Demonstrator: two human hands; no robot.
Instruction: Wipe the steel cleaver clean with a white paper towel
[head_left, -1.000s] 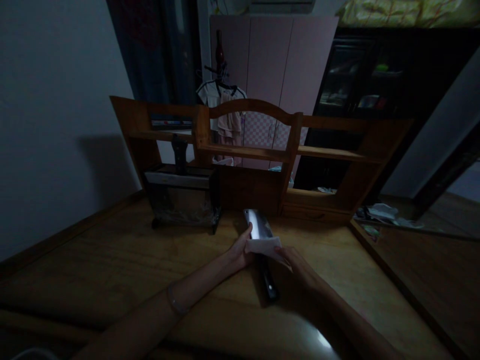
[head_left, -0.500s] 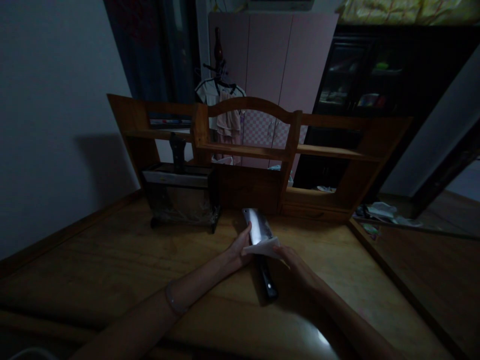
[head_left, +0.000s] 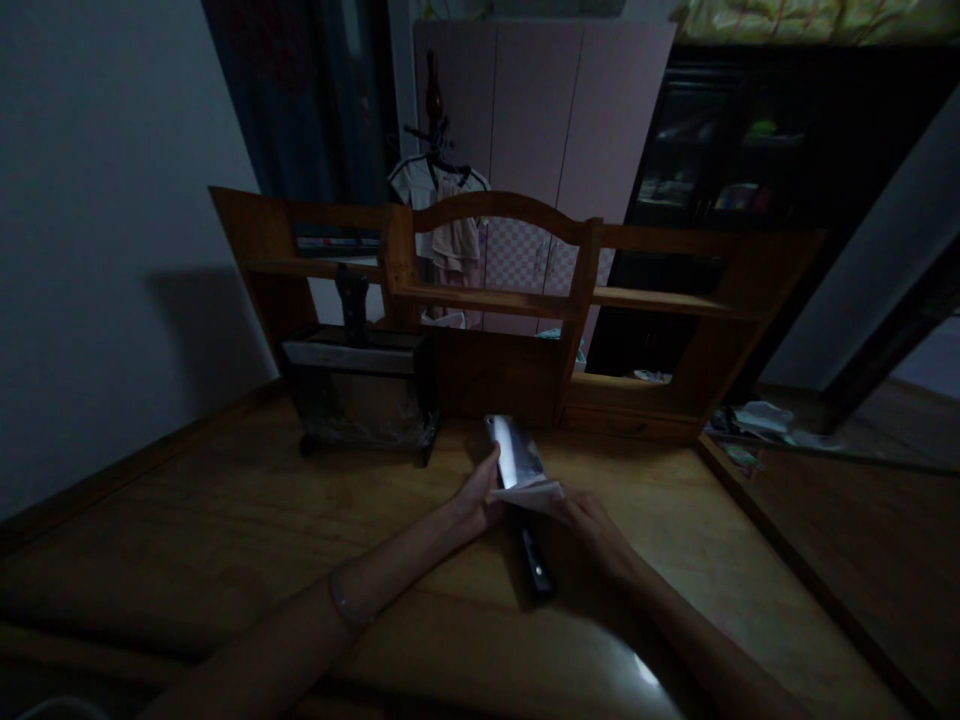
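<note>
Pinching white wipe [head_left: 531,495], right hand [head_left: 592,525] closed

Knife block [head_left: 360,400] left of the cleaver [head_left: 521,455] on the desk [head_left: 375,600].

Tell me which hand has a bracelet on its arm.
The left hand, thumb at the cleaver: a thin bracelet circles that forearm. The right hand, holding the white sheet, shows none.

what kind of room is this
Probably a bedroom or living space in a home: there are clothes on a hanging stand, a pale pink wardrobe and a dark glass-fronted cabinet beyond the wooden shelf unit.
</note>
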